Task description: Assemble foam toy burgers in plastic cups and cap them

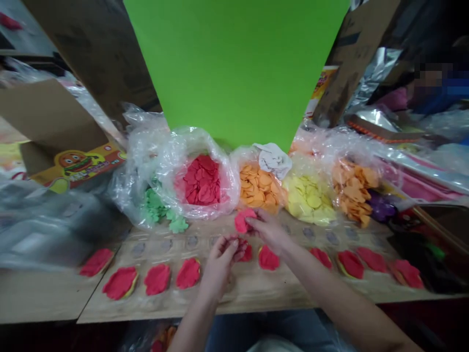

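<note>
My right hand (268,230) is closed on a flat red foam piece (243,221), pinching its right edge above the table. Just below and to the left, my left hand (224,253) has its fingers drawn together; whether anything is in them I cannot make out. Another red piece (246,253) shows beside its fingertips, partly hidden. Several red scalloped pieces lie in a row along the table, such as one to the left (188,273) and one under my right wrist (268,258). Yellow edges peek out beneath some of them.
Behind the row stand clear plastic bags of red pieces (202,180), orange pieces (256,186), yellow pieces (308,195) and green pieces (156,205). A tall green board (238,68) rises behind them. An open cardboard box (86,164) is at left. A person is at far right.
</note>
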Motion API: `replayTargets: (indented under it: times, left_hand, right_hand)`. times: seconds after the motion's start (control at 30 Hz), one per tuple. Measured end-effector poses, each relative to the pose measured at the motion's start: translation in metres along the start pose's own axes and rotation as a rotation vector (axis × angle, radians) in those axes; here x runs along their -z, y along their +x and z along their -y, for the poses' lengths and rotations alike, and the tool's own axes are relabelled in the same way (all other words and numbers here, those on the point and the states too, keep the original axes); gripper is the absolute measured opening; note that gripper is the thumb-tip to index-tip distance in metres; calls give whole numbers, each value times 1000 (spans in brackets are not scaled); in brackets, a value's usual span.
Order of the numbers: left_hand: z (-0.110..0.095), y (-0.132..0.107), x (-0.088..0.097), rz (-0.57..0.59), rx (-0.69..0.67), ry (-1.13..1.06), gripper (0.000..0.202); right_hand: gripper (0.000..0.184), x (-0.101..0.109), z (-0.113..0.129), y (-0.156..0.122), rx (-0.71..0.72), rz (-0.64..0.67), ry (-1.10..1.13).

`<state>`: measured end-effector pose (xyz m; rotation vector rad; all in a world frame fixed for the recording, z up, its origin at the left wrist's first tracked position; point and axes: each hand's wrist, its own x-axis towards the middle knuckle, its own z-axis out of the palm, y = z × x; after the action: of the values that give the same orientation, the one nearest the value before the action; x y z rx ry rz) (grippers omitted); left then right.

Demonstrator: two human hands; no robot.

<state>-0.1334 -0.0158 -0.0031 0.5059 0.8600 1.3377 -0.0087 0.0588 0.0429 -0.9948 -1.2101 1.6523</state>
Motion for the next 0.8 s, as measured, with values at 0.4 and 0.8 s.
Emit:
replayTargets:
  times: [0.4,0.8]
  left_hand:
    - [5,-24,15,-195,-48,27,28]
    - [29,2,-44,-23,76,125,35]
  right_hand:
    - [26,-12,-13,49,102,41,-119]
    - [33,247,56,-65,217,-684,-1197]
